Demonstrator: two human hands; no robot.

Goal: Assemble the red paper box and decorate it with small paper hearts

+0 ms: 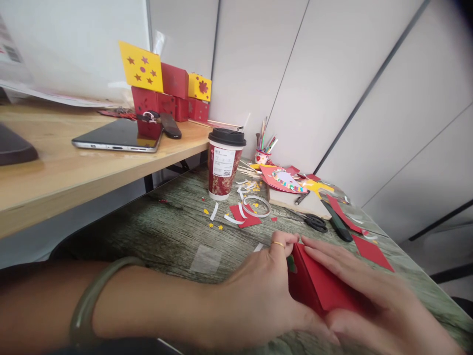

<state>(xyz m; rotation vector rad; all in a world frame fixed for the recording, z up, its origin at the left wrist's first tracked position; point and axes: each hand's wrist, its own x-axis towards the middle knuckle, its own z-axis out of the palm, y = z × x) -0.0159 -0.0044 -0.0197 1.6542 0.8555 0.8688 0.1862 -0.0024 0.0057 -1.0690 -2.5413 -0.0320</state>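
Note:
Between my two hands is a red paper box [328, 281], low over the front right of the dark wood-grain table. A patch of green shows on its shaded left side. My left hand [266, 291], with a ring and a bangle, is closed around the left side. My right hand [380, 296] presses along the right side, its fingers laid over the top face and its thumb at the near edge. Both thumbs meet near the box's lower front corner. The underside and far side of the box are hidden.
A lidded paper cup [221, 165] stands mid-table, near a tape roll [256, 207], paper scraps, black scissors [315, 223] and a dark-handled cutter [337, 222]. A pen cup [262, 156] is at the back. The raised wooden shelf [185, 148] at left holds a tablet [120, 135] and stacked boxes [175, 81].

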